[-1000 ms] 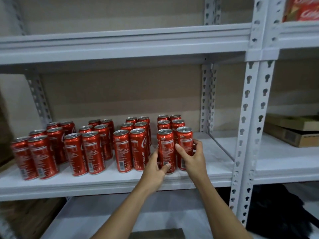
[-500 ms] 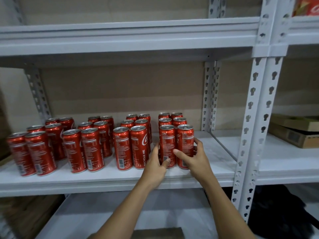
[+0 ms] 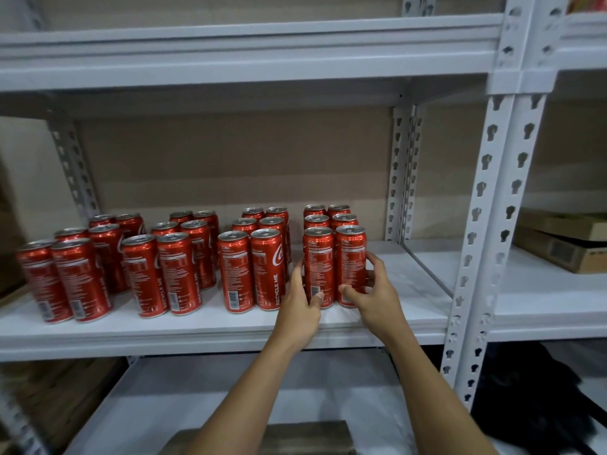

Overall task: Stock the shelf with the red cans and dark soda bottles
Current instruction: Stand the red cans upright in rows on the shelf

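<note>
Head view: two red cans stand side by side at the front of the shelf, tops up, long side straight up and down. The left front can has the left hand around its low part, thumb on the front and the other fingers hidden on its far left side. The right front can has the right hand around it, thumb low on the front and fingers curled round its right side. Both hands clamp on their cans. Behind these two, more cans stand in pairs going back. To the left are three more groups of red cans, all upright, in rows of two. In the next bay on the right lie cardboard boxes. A lower shelf shows below the arms.
</note>
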